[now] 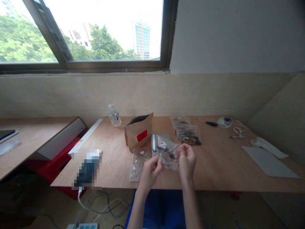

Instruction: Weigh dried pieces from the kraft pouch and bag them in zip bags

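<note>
Both hands pinch a clear zip-lock bag [168, 162] by its red-edged mouth, holding it above the table's front part. My left hand [152, 168] is closed on the bag's left end, and my right hand [187, 160] on its right end. Something dark shows inside the bag, too blurred to name. Behind it lies a flat silver device like a small scale [154, 143], partly covered by the bag. A flat pile of clear zip-lock bags [137, 167] lies just left of my left hand. An open brown paper pouch [133, 135] with a red label stands behind that pile.
Several filled zip-lock bags [189, 136] lie behind my right hand. A water bottle [114, 116] stands at the back left; a phone-like pixelated object [87, 170] lies front left. Rightward are a screwdriver [211, 123], a dome camera [224, 122], a cable and a white sheet [269, 162].
</note>
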`<state>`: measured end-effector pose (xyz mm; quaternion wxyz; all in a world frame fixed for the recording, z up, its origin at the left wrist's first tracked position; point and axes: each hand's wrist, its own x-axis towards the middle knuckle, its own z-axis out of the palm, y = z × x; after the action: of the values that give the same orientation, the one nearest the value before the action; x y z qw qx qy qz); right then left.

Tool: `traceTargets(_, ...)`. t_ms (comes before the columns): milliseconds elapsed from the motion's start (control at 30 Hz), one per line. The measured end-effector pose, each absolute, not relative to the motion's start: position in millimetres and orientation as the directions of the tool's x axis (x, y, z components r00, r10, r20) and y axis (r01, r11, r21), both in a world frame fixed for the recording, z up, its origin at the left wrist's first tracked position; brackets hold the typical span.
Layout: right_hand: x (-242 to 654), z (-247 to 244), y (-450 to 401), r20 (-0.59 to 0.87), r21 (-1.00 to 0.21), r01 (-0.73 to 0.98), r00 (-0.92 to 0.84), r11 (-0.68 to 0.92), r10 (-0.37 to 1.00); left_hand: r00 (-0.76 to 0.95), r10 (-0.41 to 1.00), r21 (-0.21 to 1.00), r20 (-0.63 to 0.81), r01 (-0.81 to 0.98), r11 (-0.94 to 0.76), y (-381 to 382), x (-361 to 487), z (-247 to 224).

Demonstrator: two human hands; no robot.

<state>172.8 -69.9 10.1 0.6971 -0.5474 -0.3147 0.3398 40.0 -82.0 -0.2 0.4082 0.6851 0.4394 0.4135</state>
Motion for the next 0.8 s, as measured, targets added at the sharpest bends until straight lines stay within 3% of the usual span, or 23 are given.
traceTargets(100, 180.9, 26.6, -63.7, 0.2, -0.956, -0.08, 0.522, 0.282, 0.829, 0.321, 0.924, 0.938, 0.209, 0.201, -0.282, -85.9, 34.4, -7.1)
traceTargets(167, 179.9, 40.3, -62.8, 0.291, -0.939, -0.051, 0.411, 0.341, 0.864, 0.31, 0.924, 0.967, 0.226, 0.045, -0.251, -85.2, 33.1, -14.9)
traceTargets(267, 169.2, 55.0, -62.3, 0.323, -0.93, -0.079, 0.294, 0.359, 0.9, 0.122, 0.974, 0.966, 0.189, -0.203, -0.161, -78.7, 35.0, -28.9)
traceTargets(367, 155.3, 55.8, -57.0, 0.311, -0.939, -0.083, 0.209, 0.333, 0.927, 0.105, 0.992, 0.894, 0.07, -0.447, -0.016, -68.9, 39.1, -39.7)
traceTargets(467, 145.6, 46.1, -45.7, 0.352, -0.935, 0.1, 0.13, 0.341, 0.927, 0.145, 0.989, 0.765, 0.017, -0.639, 0.081, -60.2, 41.2, -42.7)
traceTargets(633, 144.2, 38.4, -28.3, 0.442, -0.783, 0.52, 0.082, 0.34, 0.893, 0.092, 0.993, 0.677, -0.07, -0.727, 0.115, -54.6, 35.5, -38.2)
traceTargets(800, 149.5, 50.0, -29.1, 0.506, -0.612, 0.676, -0.064, 0.411, 0.86, 0.119, 0.988, 0.719, -0.094, -0.679, 0.15, -45.3, 28.3, -45.8)
